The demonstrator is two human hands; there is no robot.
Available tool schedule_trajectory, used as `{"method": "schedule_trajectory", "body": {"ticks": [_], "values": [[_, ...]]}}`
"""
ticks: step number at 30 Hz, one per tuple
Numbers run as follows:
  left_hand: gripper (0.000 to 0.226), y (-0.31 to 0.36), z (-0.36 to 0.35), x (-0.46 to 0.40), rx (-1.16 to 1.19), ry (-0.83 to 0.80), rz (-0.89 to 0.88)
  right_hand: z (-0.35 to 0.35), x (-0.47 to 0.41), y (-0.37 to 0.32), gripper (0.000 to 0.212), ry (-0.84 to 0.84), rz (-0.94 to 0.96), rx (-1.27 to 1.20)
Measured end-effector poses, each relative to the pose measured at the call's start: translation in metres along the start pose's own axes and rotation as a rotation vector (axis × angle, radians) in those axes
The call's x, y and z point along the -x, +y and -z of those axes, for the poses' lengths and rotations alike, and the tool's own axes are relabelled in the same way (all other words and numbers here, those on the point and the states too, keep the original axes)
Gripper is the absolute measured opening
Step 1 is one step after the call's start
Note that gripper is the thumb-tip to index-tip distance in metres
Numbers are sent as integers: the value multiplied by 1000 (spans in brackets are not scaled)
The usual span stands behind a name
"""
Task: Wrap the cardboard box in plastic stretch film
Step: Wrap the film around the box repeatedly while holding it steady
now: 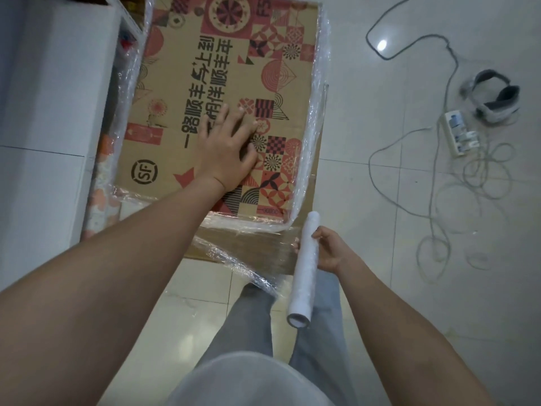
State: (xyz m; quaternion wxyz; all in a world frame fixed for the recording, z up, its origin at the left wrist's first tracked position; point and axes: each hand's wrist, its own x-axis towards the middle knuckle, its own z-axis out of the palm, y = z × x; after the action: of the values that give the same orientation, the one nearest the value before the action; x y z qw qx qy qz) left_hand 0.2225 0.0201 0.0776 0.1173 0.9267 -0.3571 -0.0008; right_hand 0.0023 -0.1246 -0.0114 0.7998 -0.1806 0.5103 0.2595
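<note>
- The cardboard box [222,92] stood on the tiled floor [395,200], right in front of the person's legs.
- The left hand [227,150] lay flat on the box's printed top, fingers spread and straight, holding nothing.
- The right hand [329,249] had its grip curled round the roll of film [304,268], just off the box's near right corner.
- Film [251,253] stretched from the roll across the box's near side.
- Crinkled film already ringed the box's side edges; the top looked bare.
- Judged from this, the sides were well under way; further turns, perhaps the top, and cutting the film remained.
</note>
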Motion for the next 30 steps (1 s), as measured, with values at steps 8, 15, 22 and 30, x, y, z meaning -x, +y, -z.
{"method": "schedule_trajectory", "body": {"ticks": [8,15,22,30], "values": [[40,3,1,0,6,-4,34,-1,-1,-16,26,161,-115,63],[40,7,4,1,-3,-11,41,-10,4,-35,32,252,-232,-8],[37,7,3,1,-20,-1,33,-11,-2,-39,17,169,-392,163],[39,4,1,0,-37,-17,22,-14,-10,-86,12,229,-354,112]]}}
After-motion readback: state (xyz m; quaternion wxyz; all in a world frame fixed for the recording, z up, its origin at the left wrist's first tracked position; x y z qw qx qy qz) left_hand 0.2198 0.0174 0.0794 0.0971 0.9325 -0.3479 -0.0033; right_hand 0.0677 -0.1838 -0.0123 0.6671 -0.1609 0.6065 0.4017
